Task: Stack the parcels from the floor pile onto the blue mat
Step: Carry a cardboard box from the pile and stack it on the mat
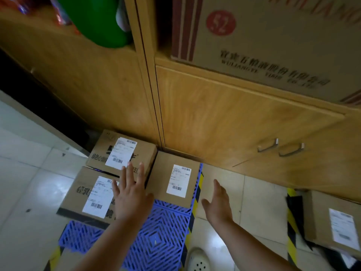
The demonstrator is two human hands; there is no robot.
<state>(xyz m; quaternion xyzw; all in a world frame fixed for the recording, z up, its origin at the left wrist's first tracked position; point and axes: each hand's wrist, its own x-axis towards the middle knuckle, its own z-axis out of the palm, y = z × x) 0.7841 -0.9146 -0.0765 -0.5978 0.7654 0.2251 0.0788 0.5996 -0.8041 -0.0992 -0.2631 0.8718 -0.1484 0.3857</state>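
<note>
Three brown cardboard parcels with white labels lie on the blue lattice mat: one at the far left, one at the near left, and a smaller one at the far right of the mat against the cabinet. My left hand hovers open, fingers spread, just left of the smaller parcel and over the gap between boxes. My right hand is open, palm facing left, to the right of that parcel and apart from it. Another labelled parcel lies on the floor at the right.
A wooden cabinet with two metal handles rises right behind the mat. A large printed carton sits on the shelf above. Yellow-black tape marks the tiled floor. My white shoe is at the mat's near right edge.
</note>
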